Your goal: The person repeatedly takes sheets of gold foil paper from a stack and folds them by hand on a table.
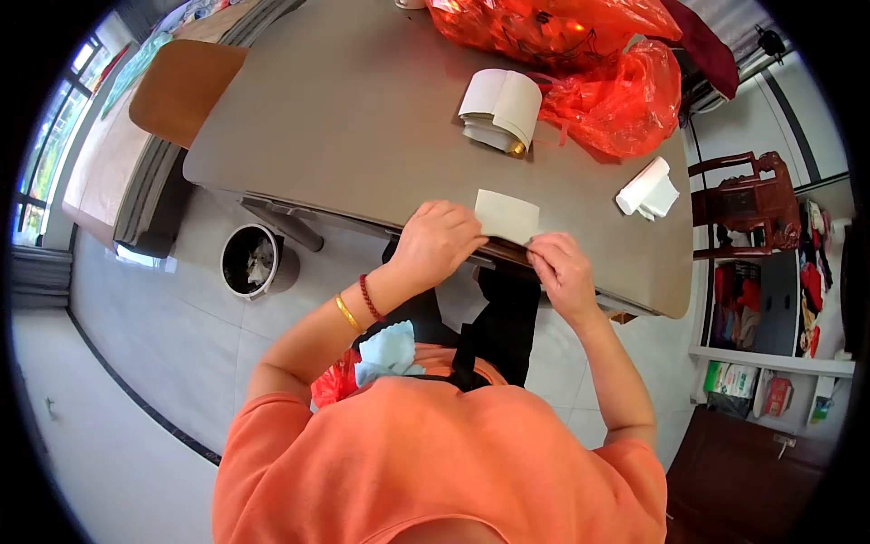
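Observation:
A small cream-coloured sheet of paper (507, 216) lies at the near edge of the table, its far part on the tabletop. My left hand (439, 238) is closed at its left lower corner, fingers curled and pointing right. At the right lower corner, the thumb and fingers of my right hand (566, 272) pinch together on the paper's edge. The sheet's near edge between both hands looks slightly curled or folded; a dark line shows below it. Farther back stands a curved stack of similar cream papers (501, 98), with a bit of gold at its lower corner.
Red plastic bags (616, 104) sit at the back right of the grey-brown table (344, 118). A white folded paper bundle (648, 189) lies near the right edge. On the floor at left stands a waste bin (288, 267). A light blue cloth (387, 351) rests at my lap.

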Motion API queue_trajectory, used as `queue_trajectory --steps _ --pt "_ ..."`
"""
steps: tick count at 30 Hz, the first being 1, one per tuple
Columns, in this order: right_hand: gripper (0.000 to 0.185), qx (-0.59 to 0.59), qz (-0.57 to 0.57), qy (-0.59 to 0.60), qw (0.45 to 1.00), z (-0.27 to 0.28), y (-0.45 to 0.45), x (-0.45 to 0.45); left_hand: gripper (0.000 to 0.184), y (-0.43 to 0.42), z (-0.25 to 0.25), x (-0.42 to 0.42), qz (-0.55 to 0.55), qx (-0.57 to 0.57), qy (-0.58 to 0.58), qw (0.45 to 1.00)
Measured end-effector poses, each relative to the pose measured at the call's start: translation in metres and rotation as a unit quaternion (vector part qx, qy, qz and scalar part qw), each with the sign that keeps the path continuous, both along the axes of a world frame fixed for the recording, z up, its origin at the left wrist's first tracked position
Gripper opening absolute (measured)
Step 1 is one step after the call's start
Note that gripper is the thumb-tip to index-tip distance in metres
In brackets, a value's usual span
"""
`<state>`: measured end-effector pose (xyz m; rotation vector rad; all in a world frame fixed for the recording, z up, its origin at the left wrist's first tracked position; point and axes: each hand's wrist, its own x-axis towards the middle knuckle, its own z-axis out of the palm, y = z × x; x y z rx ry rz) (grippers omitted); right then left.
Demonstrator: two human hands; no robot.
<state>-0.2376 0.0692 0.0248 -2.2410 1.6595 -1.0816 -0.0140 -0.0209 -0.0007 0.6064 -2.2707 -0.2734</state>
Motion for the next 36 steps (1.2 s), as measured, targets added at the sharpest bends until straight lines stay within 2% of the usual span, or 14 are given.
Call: queue_trajectory --steps 6,7,10,13,16,19,22,25,28,31,34,36 --pt "0.012 0.093 -0.113 -0.080 0.986 0.004 -0.021 0.003 0.009 -0.006 0.004 -0.020 0.056 0.043 0.019 0.997" --pt "0.014 0.094 -0.127 -0.042 0.987 0.001 -0.024 0.002 0.009 -0.006 0.004 -0.020 0.062 0.048 0.014 0.997" --pt "0.018 0.091 -0.133 0.015 0.987 -0.005 -0.030 0.003 0.009 -0.010 0.001 -0.023 0.066 0.048 0.013 0.997" --pt "0.017 0.081 -0.120 -0.002 0.990 0.001 -0.035 0.005 0.008 -0.011 0.000 -0.022 0.063 0.040 0.017 0.997" --pt "0.019 0.126 -0.098 0.021 0.987 0.011 -0.033 0.002 0.008 -0.010 0.003 -0.017 0.055 0.082 0.039 0.994" --pt "0.021 0.136 -0.085 0.025 0.987 0.011 -0.030 0.000 0.007 -0.008 0.005 -0.012 0.070 0.058 0.019 0.996" --pt "0.023 0.152 -0.106 -0.034 0.982 0.002 -0.034 -0.003 0.006 -0.007 0.006 -0.016 0.084 0.056 0.017 0.995" --pt "0.016 0.131 -0.131 -0.041 0.982 0.001 -0.037 0.003 0.006 -0.007 0.007 -0.020 0.095 0.033 0.014 0.995" --pt "0.014 0.080 -0.148 0.036 0.985 -0.008 -0.038 0.005 0.009 -0.008 0.005 -0.021 0.097 0.028 0.001 0.995" --pt "0.015 0.062 -0.153 0.041 0.985 -0.012 -0.039 0.006 0.020 -0.005 0.009 -0.022 0.123 -0.029 -0.001 0.992" --pt "0.018 0.084 -0.155 0.067 0.982 -0.010 -0.039 0.006 0.033 0.007 0.012 -0.017 0.048 -0.116 -0.028 0.992" --pt "0.018 0.081 -0.162 0.065 0.981 -0.011 -0.038 0.007 0.040 0.024 0.008 -0.016 -0.009 -0.105 -0.064 0.992"
